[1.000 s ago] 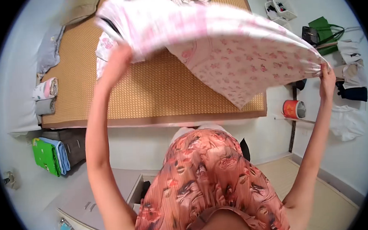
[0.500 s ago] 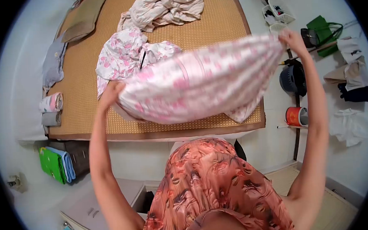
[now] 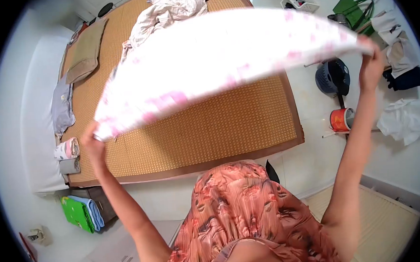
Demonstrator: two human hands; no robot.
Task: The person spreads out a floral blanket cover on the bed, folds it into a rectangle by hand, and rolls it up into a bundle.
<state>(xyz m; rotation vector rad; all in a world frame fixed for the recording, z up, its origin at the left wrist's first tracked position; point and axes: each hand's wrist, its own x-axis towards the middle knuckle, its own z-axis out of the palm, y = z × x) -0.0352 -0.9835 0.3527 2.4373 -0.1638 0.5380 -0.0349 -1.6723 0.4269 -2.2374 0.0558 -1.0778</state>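
Stretched between my two hands is a white cloth with pink flowers (image 3: 206, 60), billowing up above the bed and washed out by light. What kind of bedding or garment it is, I cannot tell. My left hand (image 3: 93, 141) is closed on its near left corner, over the left part of the mat. Out past the bed's right edge, my right hand (image 3: 371, 68) grips the other corner, slightly blurred. Under the cloth lies a woven tan mat (image 3: 210, 135) with a brown border. The raised cloth hides the middle of the bed.
Crumpled pale bedding (image 3: 168, 12) lies at the far side of the bed. Pillows (image 3: 88, 49) line its left side, near rolled cloths (image 3: 67, 149). On the right floor stand a dark blue basket (image 3: 328, 79) and a red tin (image 3: 337, 119). Green folded fabric (image 3: 76, 214) sits lower left.
Both hands have spread apart, the left moving left and the right moving right. The flowered cloth has risen from a sagging bundle into a wide, taut arc, uncovering more of the near mat.
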